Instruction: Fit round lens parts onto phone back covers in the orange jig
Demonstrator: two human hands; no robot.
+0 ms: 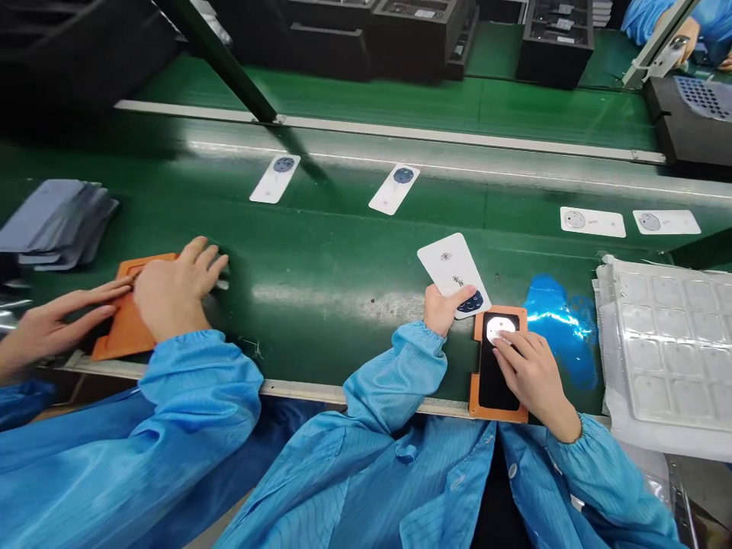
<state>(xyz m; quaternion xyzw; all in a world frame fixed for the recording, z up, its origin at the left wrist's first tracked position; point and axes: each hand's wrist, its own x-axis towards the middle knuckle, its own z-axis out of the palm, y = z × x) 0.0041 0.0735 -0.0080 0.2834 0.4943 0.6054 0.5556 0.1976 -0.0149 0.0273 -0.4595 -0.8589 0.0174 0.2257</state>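
Low and right of the middle, the right hand (531, 374) rests bent fingers on a white round piece (500, 325) on a black slab (492, 385) in a smooth orange holder (497, 414); I can't tell if it pinches. The left hand (439, 309) grips a flat white card (447, 261) with a dark round spot. The job looks partway done: two dark-spot cards (389, 197) lie upper middle, and two pale-spot cards (603, 223), maybe unfinished, lie upper right. Shiny, crinkly blue film (552, 305) sits lower right.
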